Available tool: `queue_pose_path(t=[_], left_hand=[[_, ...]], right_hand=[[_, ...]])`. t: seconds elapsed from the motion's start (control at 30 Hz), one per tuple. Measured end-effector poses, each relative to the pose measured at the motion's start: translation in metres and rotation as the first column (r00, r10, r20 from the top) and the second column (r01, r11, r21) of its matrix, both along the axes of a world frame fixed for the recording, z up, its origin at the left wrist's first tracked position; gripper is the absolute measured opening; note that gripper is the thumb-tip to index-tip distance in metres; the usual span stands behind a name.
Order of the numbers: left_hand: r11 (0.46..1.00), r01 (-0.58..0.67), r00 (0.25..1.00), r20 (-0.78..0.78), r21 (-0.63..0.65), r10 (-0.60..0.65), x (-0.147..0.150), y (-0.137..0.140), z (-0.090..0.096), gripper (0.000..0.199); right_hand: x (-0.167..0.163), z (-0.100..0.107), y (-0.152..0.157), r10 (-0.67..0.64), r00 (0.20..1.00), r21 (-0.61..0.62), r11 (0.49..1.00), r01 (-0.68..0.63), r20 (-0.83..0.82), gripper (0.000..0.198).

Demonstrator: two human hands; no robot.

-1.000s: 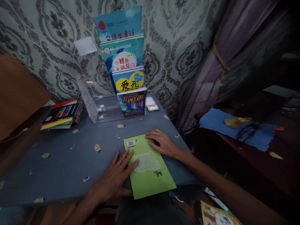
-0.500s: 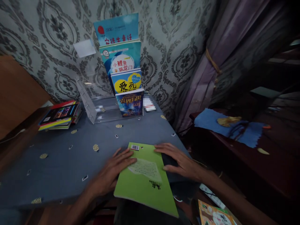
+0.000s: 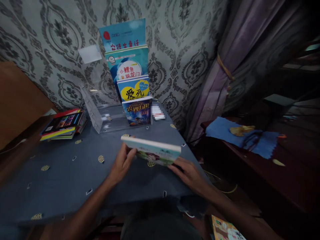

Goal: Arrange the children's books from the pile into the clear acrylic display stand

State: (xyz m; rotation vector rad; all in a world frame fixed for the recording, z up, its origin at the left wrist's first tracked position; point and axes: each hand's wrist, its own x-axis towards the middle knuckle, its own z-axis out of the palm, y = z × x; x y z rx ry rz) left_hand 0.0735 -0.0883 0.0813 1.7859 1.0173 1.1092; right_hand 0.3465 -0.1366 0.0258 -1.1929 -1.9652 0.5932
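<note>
Patterned wallpaper (image 3: pixel 175 36) backs the blue-grey table (image 3: pixel 60 180); mid-frame, left hand (image 3: pixel 122 164) and right hand (image 3: pixel 192 174) have fingers closed on 1 book (image 3: pixel 152 147) at opposite ends.

Holding a book (image 3: pixel 152 151) over the blue-grey bench (image 3: pixel 62 180), gripped at one end by the left hand (image 3: pixel 121 165) and at the other by the right hand (image 3: pixel 190 171), pale edge uppermost. Farther back, showing four upright books (image 3: pixel 133 88) in stepped order in a clear stand (image 3: pixel 92 111), with a stack of books (image 3: pixel 62 123) lying to its left. At right, past a tied purple curtain (image 3: pixel 213 86), showing a blue cloth (image 3: pixel 216 131) on a dark red surface (image 3: pixel 265 173).
</note>
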Motion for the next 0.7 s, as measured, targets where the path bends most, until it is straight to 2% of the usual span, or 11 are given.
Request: queue_pose_path(t=[0.13,0.23,0.37,0.43,0.6,0.7], left_hand=[[0.999,-0.014,0.996,0.086,0.029,0.012,0.011,0.021,-0.001,0.039],[0.999,-0.033,0.994,0.102,0.000,0.032,0.014,0.035,-0.012,0.043],[0.995,0.036,0.993,0.119,-0.096,-0.025,0.012,0.049,-0.030,0.052],[0.992,0.046,0.994,0.108,-0.118,-0.033,0.010,0.054,-0.037,0.056],[0.996,-0.024,0.999,0.038,-0.089,0.027,0.008,0.066,-0.049,0.057],[0.991,-0.032,0.999,0.011,-0.130,0.034,0.006,0.071,-0.056,0.056]], right_hand=[[-0.006,0.009,0.006,-0.050,0.996,-0.091,0.995,0.043,-0.076,0.035],[-0.008,0.010,0.011,-0.083,0.987,-0.163,0.985,0.060,-0.138,0.038],[-0.008,0.008,0.014,-0.098,0.974,-0.250,0.967,0.045,-0.203,0.039],[-0.008,0.008,0.014,-0.110,0.970,-0.282,0.958,0.046,-0.215,0.039],[-0.009,0.008,0.017,-0.129,0.965,-0.335,0.941,0.046,-0.230,0.038],[-0.008,0.007,0.019,-0.139,0.955,-0.377,0.926,0.031,-0.261,0.040]])
